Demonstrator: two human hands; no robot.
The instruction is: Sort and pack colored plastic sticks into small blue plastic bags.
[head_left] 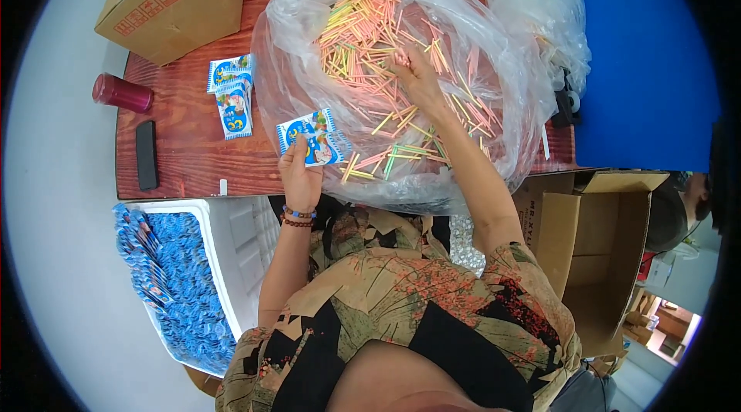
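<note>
My left hand (301, 173) holds small blue-and-white packets (314, 134), fanned slightly, with the thumb on top. They sit just over the near left edge of a large clear plastic bag (282, 45), which lies wide open on the table. Inside the bag is a loose heap of thin coloured sticks (359, 34) in pink, yellow and green. Reaching into that heap, my right hand (421, 80) has its fingers curled together around a few pink sticks (402, 59), partly hidden by the fingers. More sticks lie scattered across the bag's near and right parts.
Several similar packets (233, 107) lie left of the bag. A cardboard box (174, 3), a dark red jar (123, 93) and a black phone (147, 155) stand or lie farther left. A white foam box (212, 258) full of blue packets is low left; an open carton (594, 258) is right.
</note>
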